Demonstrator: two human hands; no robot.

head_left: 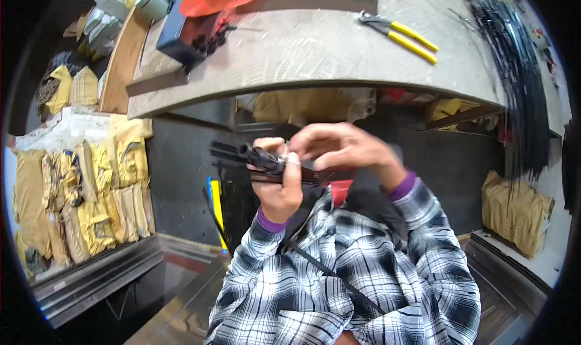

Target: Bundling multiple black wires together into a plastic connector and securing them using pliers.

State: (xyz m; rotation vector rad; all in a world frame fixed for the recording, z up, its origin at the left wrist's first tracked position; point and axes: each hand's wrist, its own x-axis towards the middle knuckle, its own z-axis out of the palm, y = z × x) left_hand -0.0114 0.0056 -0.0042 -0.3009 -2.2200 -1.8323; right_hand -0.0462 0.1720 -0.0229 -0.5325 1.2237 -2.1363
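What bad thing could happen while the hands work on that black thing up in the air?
The left hand grips the black tube in mid-air, off the workbench, so it might slip and fall to the floor. The right hand pinches something tiny at the tube; a small part could drop and get lost among the yellow sacks. The pliers lie near the bench edge and could be knocked off.

Yellow wrapped packages [91, 193] lie stacked in rows on the floor at the left, soft and rectangular. A single yellow-brown wrapped bundle [516, 210] leans at the right, below the worktop [339, 54]. More yellow wrapping [305, 106] shows under the worktop's front edge
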